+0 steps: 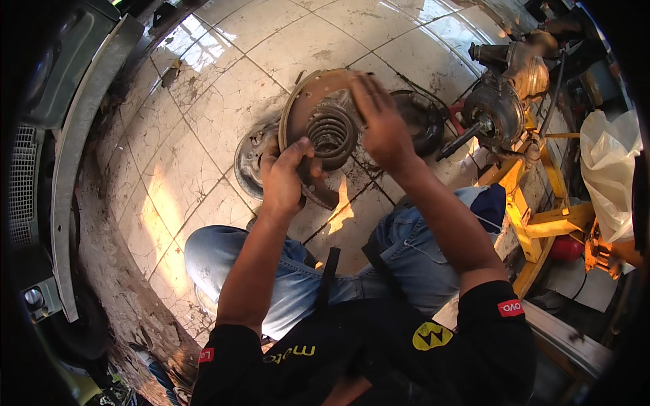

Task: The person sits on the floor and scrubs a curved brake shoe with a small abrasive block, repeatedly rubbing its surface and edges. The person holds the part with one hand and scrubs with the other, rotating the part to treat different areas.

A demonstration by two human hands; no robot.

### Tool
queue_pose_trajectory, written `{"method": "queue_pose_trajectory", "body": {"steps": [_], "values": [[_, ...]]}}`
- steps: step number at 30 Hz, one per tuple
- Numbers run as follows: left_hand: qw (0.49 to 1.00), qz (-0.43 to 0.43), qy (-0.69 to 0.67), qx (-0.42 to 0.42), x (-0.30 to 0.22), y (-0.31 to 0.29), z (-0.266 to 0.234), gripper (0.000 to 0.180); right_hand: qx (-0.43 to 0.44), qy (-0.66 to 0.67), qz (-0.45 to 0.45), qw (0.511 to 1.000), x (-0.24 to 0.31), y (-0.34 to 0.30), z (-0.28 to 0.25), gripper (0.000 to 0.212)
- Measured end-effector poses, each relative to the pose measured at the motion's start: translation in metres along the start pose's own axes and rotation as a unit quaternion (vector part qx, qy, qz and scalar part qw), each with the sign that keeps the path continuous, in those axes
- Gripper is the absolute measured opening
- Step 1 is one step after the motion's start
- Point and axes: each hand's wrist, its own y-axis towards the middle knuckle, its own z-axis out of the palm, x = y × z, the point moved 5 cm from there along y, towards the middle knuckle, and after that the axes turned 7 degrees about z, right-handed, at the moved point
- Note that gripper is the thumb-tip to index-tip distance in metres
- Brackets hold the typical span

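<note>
Above the tiled floor, my left hand (283, 177) grips a rusty, curved metal piece (313, 91) that looks like a brake shoe, its thumb on the near face. The fingers behind it are partly hidden. My right hand (383, 125) lies against the piece's upper right end with fingers stretched out, the tips blurred. Framed by the curve is a dark coil spring (332, 132); I cannot tell whether it touches the piece. A round, dirty metal plate (249, 162) lies to the left, partly covered. Beyond my right hand rests a dark round part (421, 124).
At the right, a greasy axle housing (497, 101) with a protruding shaft sits by a yellow metal stand (525, 220). A whitish plastic bag (606, 176) hangs nearby. A long grey metal bumper (71, 155) curves along the left. Under my arms are my bent, jeans-clad legs (223, 260).
</note>
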Motion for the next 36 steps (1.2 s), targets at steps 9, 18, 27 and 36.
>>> {"method": "queue_pose_trajectory", "body": {"steps": [9,18,27,36], "values": [[0.997,0.001,-0.054,0.056,-0.001,0.003,-0.003,0.021,0.055,0.284,0.31,0.906,-0.067,0.0,-0.011,0.05],[0.996,-0.068,0.032,0.052,0.007,-0.003,0.013,0.049,0.134,0.78,0.322,0.52,-0.007,0.015,-0.044,0.05],[0.996,-0.044,0.079,0.008,0.015,0.001,0.018,0.069,0.021,0.773,0.341,0.535,-0.025,0.014,-0.047,0.058],[0.998,-0.008,0.067,0.004,0.001,-0.003,0.024,0.068,0.018,0.745,0.398,0.535,0.004,0.015,-0.043,0.049]]}}
